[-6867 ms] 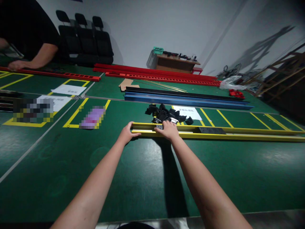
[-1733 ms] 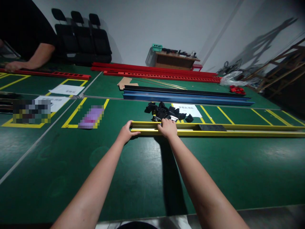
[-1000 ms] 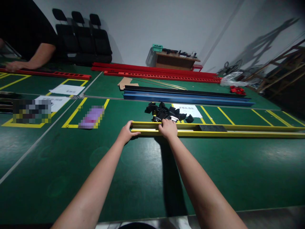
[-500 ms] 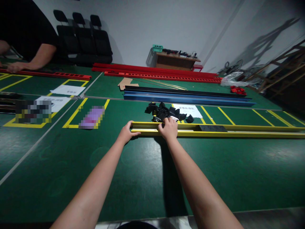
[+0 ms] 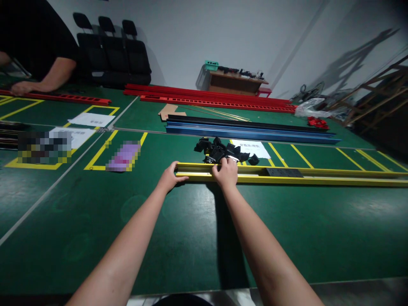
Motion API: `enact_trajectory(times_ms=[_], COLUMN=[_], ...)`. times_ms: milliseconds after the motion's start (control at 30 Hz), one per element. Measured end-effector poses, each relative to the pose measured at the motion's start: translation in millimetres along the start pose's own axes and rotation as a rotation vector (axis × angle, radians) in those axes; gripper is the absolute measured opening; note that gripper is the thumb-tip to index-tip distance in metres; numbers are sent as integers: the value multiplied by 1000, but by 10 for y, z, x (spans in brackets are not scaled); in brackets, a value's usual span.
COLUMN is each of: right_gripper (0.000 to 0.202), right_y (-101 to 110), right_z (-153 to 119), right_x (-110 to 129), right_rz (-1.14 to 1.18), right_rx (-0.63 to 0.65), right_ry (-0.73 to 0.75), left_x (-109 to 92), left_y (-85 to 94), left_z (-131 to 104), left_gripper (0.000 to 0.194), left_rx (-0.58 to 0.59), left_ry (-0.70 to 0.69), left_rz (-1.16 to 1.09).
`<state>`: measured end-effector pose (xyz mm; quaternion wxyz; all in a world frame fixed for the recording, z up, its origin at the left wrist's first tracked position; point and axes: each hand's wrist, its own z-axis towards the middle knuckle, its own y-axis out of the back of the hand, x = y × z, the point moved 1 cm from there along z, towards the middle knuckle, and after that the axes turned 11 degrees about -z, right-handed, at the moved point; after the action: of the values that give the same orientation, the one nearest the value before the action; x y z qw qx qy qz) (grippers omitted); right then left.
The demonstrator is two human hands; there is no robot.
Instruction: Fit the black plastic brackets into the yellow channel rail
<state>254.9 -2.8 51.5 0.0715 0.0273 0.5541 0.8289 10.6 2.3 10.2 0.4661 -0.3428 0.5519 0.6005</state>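
A long yellow channel rail (image 5: 334,180) lies across the table, its open side up. My left hand (image 5: 168,177) grips the rail's left end, with the thumb along the near side and the fingers at the end. My right hand (image 5: 227,172) is closed over the channel a little to the right, its fingers curled at the far wall. Whether it also holds something inside the channel is hidden. Farther right, a flat black block (image 5: 284,172) sits in the channel. A heap of black plastic pieces (image 5: 216,149) lies just behind my right hand.
Behind the rail lie blue and black rails (image 5: 251,129), then red rails (image 5: 216,100). Printed paper (image 5: 251,148) and yellow tape lines mark the green table (image 5: 191,238). At the far left another person's hand (image 5: 22,88) rests on a red rail (image 5: 86,100).
The other person's red rail has shifted left. My two hands and the yellow rail stay in nearly the same place.
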Motion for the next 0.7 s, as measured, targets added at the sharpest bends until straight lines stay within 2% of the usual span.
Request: enact_trajectory(times_ms=[433,700], right_gripper=[34,30], right_y=[31,34], right_z=[-22,22], right_x=[33,-42], right_rz=[-14,71], right_rx=[5,2], right_ry=[-43,123], left_x=[-35,-16], left_y=[-4,-9], left_z=[-12,6], left_gripper=[75,75], left_rx=[-2,-9], left_ry=[12,24], left_rz=[-30,17])
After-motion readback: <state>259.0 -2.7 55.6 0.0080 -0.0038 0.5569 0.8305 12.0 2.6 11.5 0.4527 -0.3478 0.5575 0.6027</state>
